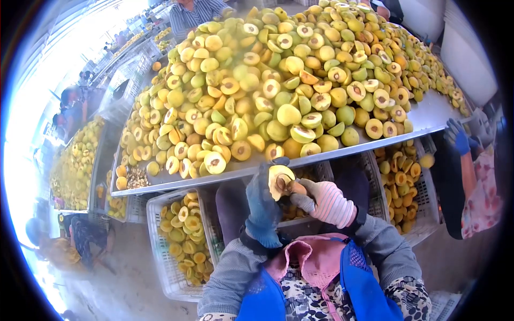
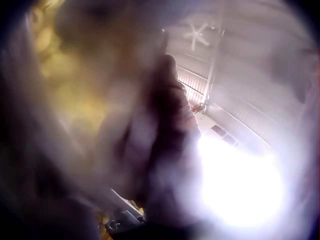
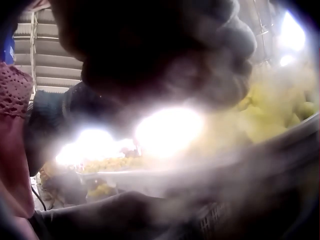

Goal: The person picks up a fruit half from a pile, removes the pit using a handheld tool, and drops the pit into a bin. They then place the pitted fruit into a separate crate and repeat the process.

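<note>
In the head view my left hand, in a blue-grey glove, holds a cut yellow peach above my lap, its brown centre showing. My right hand, in a white glove with pink stripes, curls its fingers round a small, rounded, orange-brown object set against the peach's cut face. I cannot tell what kind of thing that is. Just beyond both hands lies a large heap of halved peaches, many with pits in them. The left wrist view is mostly blurred, and in the right wrist view the right glove is a dark shape.
The heap lies on a metal table whose rim runs just past my hands. Loose pits gather at its left corner. Below stand a white crate of peach halves and another crate at right. A gloved person sits to the right.
</note>
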